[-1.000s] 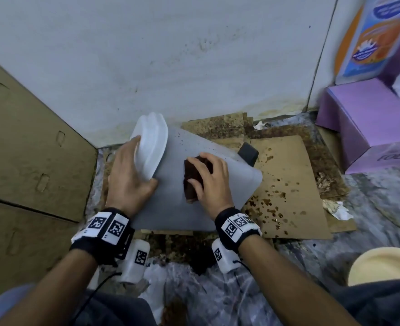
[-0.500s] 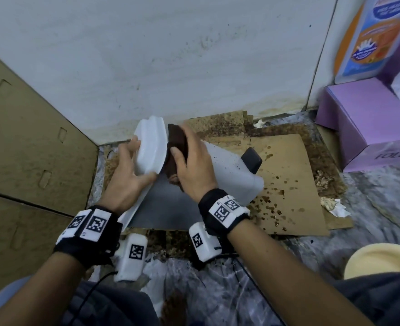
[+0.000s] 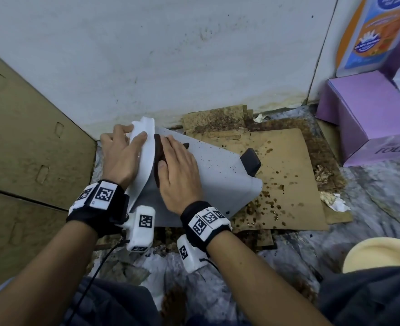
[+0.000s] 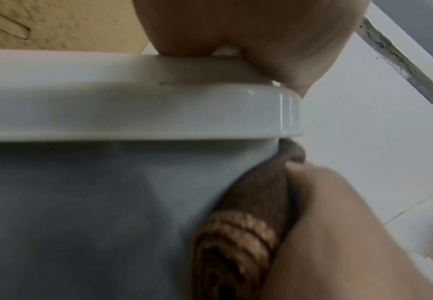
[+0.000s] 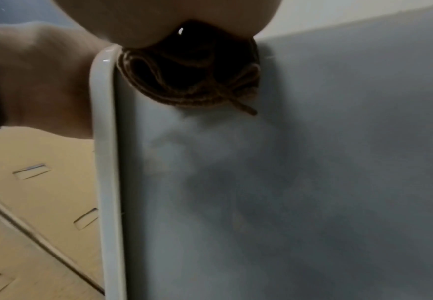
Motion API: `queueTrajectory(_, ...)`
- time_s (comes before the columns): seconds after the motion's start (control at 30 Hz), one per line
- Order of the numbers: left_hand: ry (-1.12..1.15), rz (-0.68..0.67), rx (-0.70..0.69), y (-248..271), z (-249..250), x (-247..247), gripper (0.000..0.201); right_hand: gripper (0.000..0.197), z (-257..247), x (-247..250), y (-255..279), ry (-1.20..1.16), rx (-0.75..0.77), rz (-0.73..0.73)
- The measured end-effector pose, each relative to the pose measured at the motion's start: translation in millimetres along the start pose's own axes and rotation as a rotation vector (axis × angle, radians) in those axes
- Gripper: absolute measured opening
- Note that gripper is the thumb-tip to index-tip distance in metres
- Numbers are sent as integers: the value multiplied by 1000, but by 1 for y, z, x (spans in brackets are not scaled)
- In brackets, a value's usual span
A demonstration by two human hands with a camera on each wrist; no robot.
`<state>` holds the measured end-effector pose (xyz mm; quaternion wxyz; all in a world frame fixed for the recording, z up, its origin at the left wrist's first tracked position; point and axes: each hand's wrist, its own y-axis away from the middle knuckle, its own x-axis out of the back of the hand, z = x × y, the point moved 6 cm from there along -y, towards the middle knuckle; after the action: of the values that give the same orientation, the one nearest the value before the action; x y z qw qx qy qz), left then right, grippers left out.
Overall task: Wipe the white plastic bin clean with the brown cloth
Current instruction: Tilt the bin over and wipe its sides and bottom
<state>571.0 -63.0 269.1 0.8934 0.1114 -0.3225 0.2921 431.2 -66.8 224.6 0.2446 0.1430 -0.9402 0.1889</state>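
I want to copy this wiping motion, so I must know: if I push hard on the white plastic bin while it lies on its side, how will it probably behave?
The white plastic bin probably slides or rocks: the left hand grips its rim. The glossy wall looks slippery. It is likely light and flexes slightly where the right hand presses the brown cloth.

Legible text, head view:
- Purple box (image 3: 368,114), far right on floor: partial wording "FOLIO" on front face, cut off by frame edge; rest unreadable.
- Tall blue/orange carton (image 3: 368,34), upper right against wall: printed logo and lettering present, too blurred to read.
- Wristbands (image 3: 100,194), both arms: black-and-white square code markers, no letters or nos.
- White wrist camera housings (image 3: 142,227): same type of code markers.
Wrist views: no text legible.
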Motion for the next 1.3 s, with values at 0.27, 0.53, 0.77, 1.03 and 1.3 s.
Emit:
queueTrajectory(0.27, 79, -35, 45, 5, -8, 3, 42, 55, 74, 20, 23, 25, -162, 28)
queueTrajectory(0.53, -14, -24, 31, 6, 1, -1, 44, 53, 0, 1, -5, -64, -75, -6)
queueTrajectory(0.77, 14, -20, -19, 11, -5, 3, 46, 47, 14, 0, 9, -1, -10, 20)
queueTrajectory(1.03, 66, 23, -3, 15, -16, 11, 41, 54, 141, 37, 44, 76, -333, 65)
queueTrajectory(1.3, 30, 41, -4, 9, -17, 9, 41, 52, 78, 20, 20, 24, -245, 30)
